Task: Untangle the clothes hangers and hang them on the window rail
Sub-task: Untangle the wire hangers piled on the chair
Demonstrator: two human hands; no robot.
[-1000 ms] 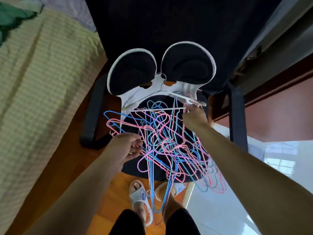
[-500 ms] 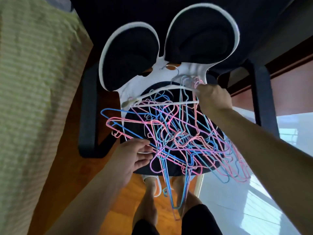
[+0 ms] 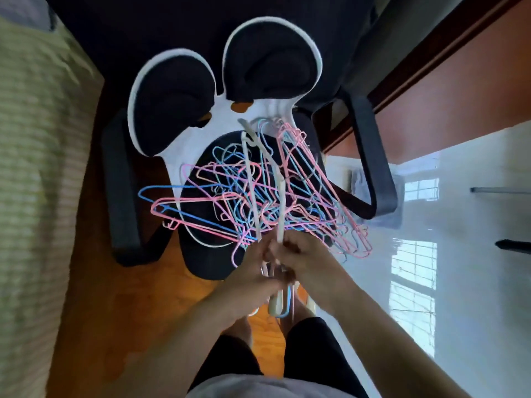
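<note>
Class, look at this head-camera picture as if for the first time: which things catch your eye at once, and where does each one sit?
First comes the tangle of pink and blue wire hangers, heaped on the seat of a dark office chair at the picture's centre. Just below it the left hand and right hand meet, gripping a white hanger that runs up through the heap. Above, the chair's backrest shows two round black pads edged in white.

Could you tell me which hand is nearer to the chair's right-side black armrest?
Right. The right hand sits closer to that armrest; the left hand lies beyond it.
</note>
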